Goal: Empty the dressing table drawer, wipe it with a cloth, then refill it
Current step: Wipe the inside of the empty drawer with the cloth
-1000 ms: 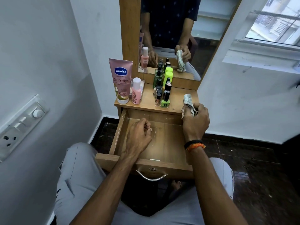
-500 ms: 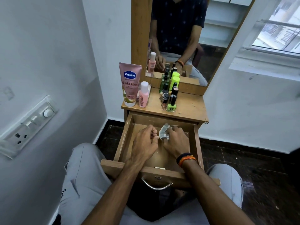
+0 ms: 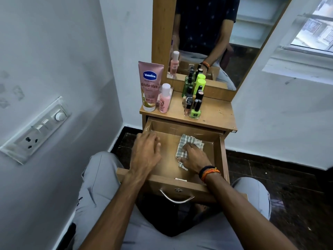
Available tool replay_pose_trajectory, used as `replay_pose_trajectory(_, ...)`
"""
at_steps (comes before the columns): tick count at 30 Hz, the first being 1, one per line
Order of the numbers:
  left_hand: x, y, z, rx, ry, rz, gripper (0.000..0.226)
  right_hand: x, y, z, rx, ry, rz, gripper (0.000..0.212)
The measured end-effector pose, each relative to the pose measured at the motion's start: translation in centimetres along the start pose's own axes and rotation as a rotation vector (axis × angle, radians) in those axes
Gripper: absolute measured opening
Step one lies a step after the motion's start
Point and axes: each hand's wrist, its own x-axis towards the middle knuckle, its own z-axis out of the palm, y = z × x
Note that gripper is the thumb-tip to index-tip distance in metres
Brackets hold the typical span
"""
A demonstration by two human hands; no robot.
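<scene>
The wooden drawer (image 3: 221,154) of the dressing table is pulled out over my lap, and its floor is bare. A grey checked cloth (image 3: 193,140) lies spread on the floor at the right. My right hand (image 3: 195,158) lies on top of the cloth with bent fingers bunching it against the wood. My left hand (image 3: 146,152) rests inside the drawer at the left with relaxed fingers and holds nothing. A pink Vaseline tube (image 3: 150,85), a small pink bottle (image 3: 164,100) and several nail polish bottles (image 3: 194,100) stand on the tabletop.
A mirror (image 3: 207,33) rises behind the tabletop. The white wall at the left carries a switch panel (image 3: 36,130). A window (image 3: 310,38) is at the upper right. The drawer front has a metal handle (image 3: 176,197). My knees sit either side of the drawer.
My right hand brought the cloth down from the tabletop edge into the drawer and spread it on the floor. My left hand uncurled and shifted slightly left.
</scene>
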Motion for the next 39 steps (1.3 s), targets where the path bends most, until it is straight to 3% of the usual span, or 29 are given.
replay_pose_trajectory(5,0.2,-2.7,-1.8,0.065,0.030,-0.127,0.025,0.2,0.0,-0.1,-0.048,-0.087,-0.119,0.032)
replay_pose_trajectory(10,0.3,-2.6,-3.1,-0.301,0.070,-0.395,0.034,0.5,-1.8,0.5,-0.122,-0.227,-0.332,0.030)
replay_pose_trajectory(13,0.5,-2.9,-3.4,-0.360,0.057,-0.504,0.042,1.1,-3.2,0.9,-0.170,-0.241,-0.450,0.036)
replay_pose_trajectory(16,0.5,-2.9,-3.3,-0.337,-0.002,-0.480,0.044,2.5,-4.1,0.7,-0.203,-0.165,-0.443,0.051)
replay_pose_trajectory(21,0.6,-3.9,-3.1,-0.389,-0.072,-0.493,0.039,4.0,-3.8,0.2,-0.237,-0.015,-0.213,0.064)
replay_pose_trajectory(25,0.6,-4.1,-3.6,-0.457,-0.202,-0.492,0.039,2.4,-4.3,1.2,-0.313,-0.078,-0.319,0.065)
replay_pose_trajectory(30,0.5,-3.4,-4.3,-0.345,-0.379,-0.357,0.040,3.2,-6.1,1.9,-0.353,-0.081,-0.515,0.068)
replay_pose_trajectory(36,0.1,-4.2,-5.1,-0.267,-0.447,-0.295,0.059,5.4,-5.4,1.6,-0.298,-0.030,-0.359,0.069)
replay_pose_trajectory(39,0.0,-4.3,-4.9,-0.235,-0.423,-0.290,0.057,4.3,-5.3,1.5,-0.303,-0.023,-0.351,0.067)
